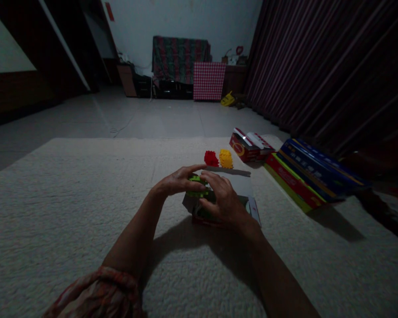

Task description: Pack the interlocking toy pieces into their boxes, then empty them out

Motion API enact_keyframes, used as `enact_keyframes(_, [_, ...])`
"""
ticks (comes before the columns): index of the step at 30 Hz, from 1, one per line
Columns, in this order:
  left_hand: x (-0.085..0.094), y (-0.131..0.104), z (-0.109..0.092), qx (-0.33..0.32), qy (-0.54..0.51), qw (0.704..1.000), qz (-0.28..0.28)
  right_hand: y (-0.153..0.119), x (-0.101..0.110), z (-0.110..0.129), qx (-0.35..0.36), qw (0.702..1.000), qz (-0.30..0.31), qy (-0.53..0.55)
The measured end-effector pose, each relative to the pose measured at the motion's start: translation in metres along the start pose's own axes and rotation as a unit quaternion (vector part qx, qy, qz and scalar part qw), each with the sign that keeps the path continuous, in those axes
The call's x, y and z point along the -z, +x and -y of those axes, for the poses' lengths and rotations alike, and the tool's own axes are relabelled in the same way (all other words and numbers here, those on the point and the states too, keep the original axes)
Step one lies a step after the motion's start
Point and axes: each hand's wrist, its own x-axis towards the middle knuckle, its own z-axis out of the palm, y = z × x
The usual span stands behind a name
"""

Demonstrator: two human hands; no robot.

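Green toothed plastic pieces [197,194], looking like a stack, are held between my two hands above the left end of an open box [254,211]. My left hand [179,180] grips them from the left, fingers stretched over the top. From the right, my right hand [223,196] curls around their near end, its index fingertip and thumb at the green edge. The box's pale lid flap [239,181] lies folded back. Just beyond it stand a red toothed stack [211,158] and a yellow toothed stack [226,158]. Most of the box's inside is hidden by my right hand.
A red open carton [247,148] sits at the back right of the pale quilted mat [86,198]. Nearer lie a blue box [313,165] and a red and yellow-green box [293,181]. A dark curtain [292,57] hangs along the right.
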Motion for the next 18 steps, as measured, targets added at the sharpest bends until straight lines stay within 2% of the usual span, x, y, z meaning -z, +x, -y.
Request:
enact_keyframes(8, [0.001,0.002,0.012,0.021,-0.088,0.995,0.052,0.001,0.005,0.003,0.004,0.995,-0.027,0.095])
enact_keyframes(14, [0.011,-0.001,0.012,0.024,-0.126,0.991,0.020,0.001,0.011,-0.003,-0.009,0.996,-0.058,0.066])
enact_keyframes(18, [0.009,-0.002,0.009,0.009,-0.118,0.993,0.014,-0.003,0.012,-0.005,-0.026,0.998,-0.038,0.041])
